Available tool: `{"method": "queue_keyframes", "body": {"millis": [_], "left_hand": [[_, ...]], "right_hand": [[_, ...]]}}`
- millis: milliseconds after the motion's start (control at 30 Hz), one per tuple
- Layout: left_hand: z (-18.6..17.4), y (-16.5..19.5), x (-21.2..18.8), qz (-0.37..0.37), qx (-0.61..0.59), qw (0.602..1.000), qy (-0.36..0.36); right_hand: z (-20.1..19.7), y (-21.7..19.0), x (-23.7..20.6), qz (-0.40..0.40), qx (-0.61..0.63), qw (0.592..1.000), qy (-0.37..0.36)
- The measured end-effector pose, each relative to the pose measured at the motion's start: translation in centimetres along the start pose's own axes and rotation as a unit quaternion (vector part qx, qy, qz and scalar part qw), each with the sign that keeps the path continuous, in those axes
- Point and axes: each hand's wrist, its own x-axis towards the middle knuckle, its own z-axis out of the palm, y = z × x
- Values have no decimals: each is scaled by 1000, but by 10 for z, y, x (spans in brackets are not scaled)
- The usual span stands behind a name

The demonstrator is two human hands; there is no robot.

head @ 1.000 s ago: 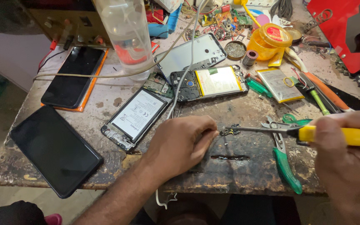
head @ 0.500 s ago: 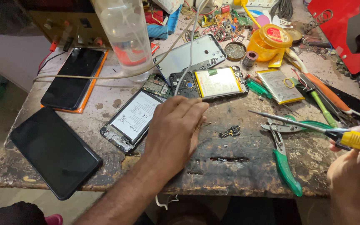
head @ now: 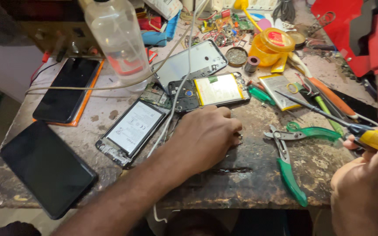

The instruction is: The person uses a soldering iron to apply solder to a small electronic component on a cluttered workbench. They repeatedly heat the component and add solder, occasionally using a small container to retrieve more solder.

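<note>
My left hand (head: 206, 136) rests knuckles-up on the worn wooden table (head: 250, 188), its fingers curled down over a small metal part (head: 240, 140) that barely shows at the fingertips. Just beyond it lies an opened phone (head: 211, 91) with its yellowish battery exposed. My right hand (head: 366, 179) at the right edge grips a yellow-handled screwdriver (head: 375, 139). The thin shaft points up-left over the table, and its tip is well clear of the left hand.
Green-handled pliers (head: 289, 170) lie between the hands. A bare screen assembly (head: 132, 127), a black phone (head: 44, 168), a phone in an orange case (head: 68, 89), a clear bottle (head: 117, 39), a back cover (head: 193, 61), a loose battery (head: 278, 89) and a yellow tub (head: 272, 46) crowd the table.
The left hand lifted off the small metal part, then came back to the right and closed over it. The right hand drew the screwdriver off to the right, tip raised.
</note>
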Motion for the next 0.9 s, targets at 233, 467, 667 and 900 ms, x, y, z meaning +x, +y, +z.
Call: {"method": "queue_keyframes", "body": {"millis": [233,467,667,900], "left_hand": [[2,-5,15,-23,-95,992,-75],[10,-21,24,-214,-486,847,38],[15,-29,24,-244,-555,791,83],[12,-27,25,-290,-542,783,96]], "right_hand": [[8,-9,2,-23,-13,1000,10],[12,-14,7,-36,-35,999,1],[12,-18,7,-33,-50,998,-17],[10,-26,3,-35,-70,996,-33]]}}
